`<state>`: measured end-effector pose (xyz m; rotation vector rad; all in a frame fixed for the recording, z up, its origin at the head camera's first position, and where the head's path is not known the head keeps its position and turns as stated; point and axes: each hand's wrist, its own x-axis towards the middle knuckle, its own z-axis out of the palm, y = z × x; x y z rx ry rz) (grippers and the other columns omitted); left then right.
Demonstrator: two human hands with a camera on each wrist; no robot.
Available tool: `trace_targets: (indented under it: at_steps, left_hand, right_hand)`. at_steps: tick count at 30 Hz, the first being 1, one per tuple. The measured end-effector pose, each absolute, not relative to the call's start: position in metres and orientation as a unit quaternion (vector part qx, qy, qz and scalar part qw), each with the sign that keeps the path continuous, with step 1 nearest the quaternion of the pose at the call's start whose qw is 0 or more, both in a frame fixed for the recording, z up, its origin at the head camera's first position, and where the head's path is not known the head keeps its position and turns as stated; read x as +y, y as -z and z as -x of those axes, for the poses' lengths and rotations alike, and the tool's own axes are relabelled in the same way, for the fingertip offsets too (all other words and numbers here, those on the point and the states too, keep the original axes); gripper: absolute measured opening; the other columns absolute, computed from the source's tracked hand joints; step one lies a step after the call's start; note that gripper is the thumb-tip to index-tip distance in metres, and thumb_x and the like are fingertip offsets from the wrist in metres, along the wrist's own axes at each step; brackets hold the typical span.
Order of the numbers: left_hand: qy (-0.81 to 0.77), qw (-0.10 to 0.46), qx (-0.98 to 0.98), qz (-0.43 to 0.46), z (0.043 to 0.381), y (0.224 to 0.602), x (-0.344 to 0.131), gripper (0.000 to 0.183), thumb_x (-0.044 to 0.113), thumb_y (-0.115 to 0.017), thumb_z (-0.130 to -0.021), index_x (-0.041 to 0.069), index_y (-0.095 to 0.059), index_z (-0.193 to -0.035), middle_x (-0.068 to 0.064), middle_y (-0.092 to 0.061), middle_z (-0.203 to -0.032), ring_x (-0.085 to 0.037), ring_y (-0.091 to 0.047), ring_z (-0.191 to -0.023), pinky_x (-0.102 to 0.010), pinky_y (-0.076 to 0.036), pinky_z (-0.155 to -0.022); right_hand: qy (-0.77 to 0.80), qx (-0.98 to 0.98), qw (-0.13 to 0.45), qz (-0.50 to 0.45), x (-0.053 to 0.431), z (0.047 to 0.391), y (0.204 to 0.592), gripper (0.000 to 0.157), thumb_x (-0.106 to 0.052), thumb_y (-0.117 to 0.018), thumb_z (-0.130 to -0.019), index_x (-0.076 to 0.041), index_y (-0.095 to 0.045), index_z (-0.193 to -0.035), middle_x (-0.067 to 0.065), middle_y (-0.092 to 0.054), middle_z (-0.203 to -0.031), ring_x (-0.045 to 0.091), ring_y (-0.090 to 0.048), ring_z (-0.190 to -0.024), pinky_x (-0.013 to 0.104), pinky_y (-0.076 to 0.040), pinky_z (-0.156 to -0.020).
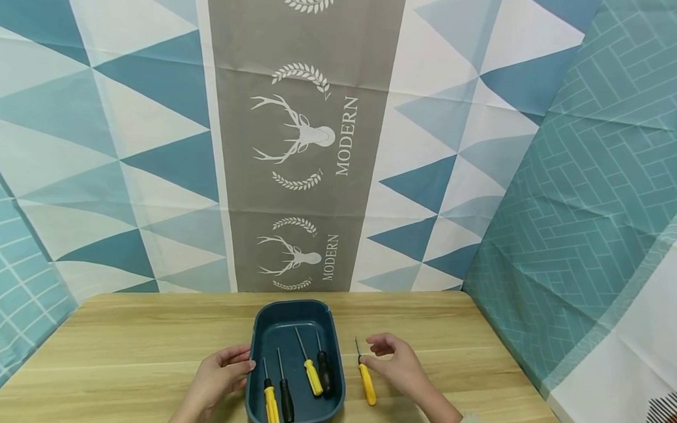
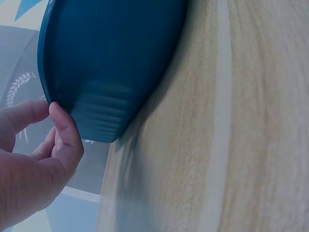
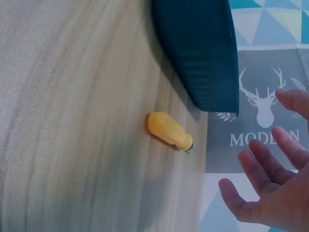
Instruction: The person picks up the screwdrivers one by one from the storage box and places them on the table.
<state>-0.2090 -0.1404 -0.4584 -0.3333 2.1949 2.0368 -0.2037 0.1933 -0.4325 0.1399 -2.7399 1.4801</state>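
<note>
A dark blue rectangular tray (image 1: 339, 361) stands on the wooden table. My left hand (image 1: 216, 378) pinches its left rim between thumb and fingers, as the left wrist view also shows on the tray wall (image 2: 116, 53). Inside lie two yellow-handled screwdrivers, one left (image 1: 271, 405) and one right (image 1: 313, 378), and two black-handled ones, one left (image 1: 286, 401) and one right (image 1: 324, 374). To the tray's right, a yellow-orange screwdriver (image 1: 368, 385) lies on the table, tip pointing away. My right hand (image 1: 397, 366) hovers beside it; its fingers are spread and apart from the screwdriver in the right wrist view.
The wooden table (image 1: 160, 354) extends to both sides of the tray. A patterned cloth (image 1: 294, 191) with deer heads and triangles hangs behind its back edge. Teal cloth (image 1: 583, 245) hangs along the right side.
</note>
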Motion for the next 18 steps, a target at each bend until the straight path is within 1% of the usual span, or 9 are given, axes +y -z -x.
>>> trace_targets:
  at_steps: [8,15,18]
  left_hand:
    - [-0.677,0.064,0.726,0.109,0.209,0.457,-0.14,0.049,0.008,-0.066,-0.084,-0.006,-0.049,-0.128,-0.018,-0.059,-0.114,-0.016,-0.06,-0.081,-0.03,-0.053,-0.066]
    - [-0.674,0.061,0.729,0.106,0.208,0.457,-0.14,0.049,0.008,-0.067,-0.084,-0.007,-0.049,-0.127,-0.018,-0.06,-0.113,-0.015,-0.06,-0.082,-0.03,-0.054,-0.067]
    - [-0.674,0.061,0.728,0.106,0.208,0.457,-0.139,0.049,0.008,-0.067,-0.084,-0.007,-0.049,-0.127,-0.018,-0.06,-0.113,-0.015,-0.06,-0.081,-0.03,-0.054,-0.067]
  right_hand:
    - [-0.467,-0.881,0.01,-0.069,0.191,0.202,0.426,0.045,-0.041,-0.075,-0.076,-0.014,-0.063,-0.11,0.01,-0.064,-0.108,0.021,-0.058,-0.098,0.04,-0.05,-0.081]
    - [-0.473,-0.877,-0.004,-0.084,0.186,0.198,0.42,0.045,-0.038,-0.075,-0.077,-0.012,-0.063,-0.112,0.011,-0.064,-0.109,0.022,-0.058,-0.099,0.041,-0.051,-0.082]
    - [-0.473,-0.877,-0.011,-0.086,0.184,0.197,0.417,0.044,-0.039,-0.074,-0.077,-0.014,-0.063,-0.112,0.011,-0.063,-0.11,0.022,-0.057,-0.1,0.04,-0.051,-0.082]
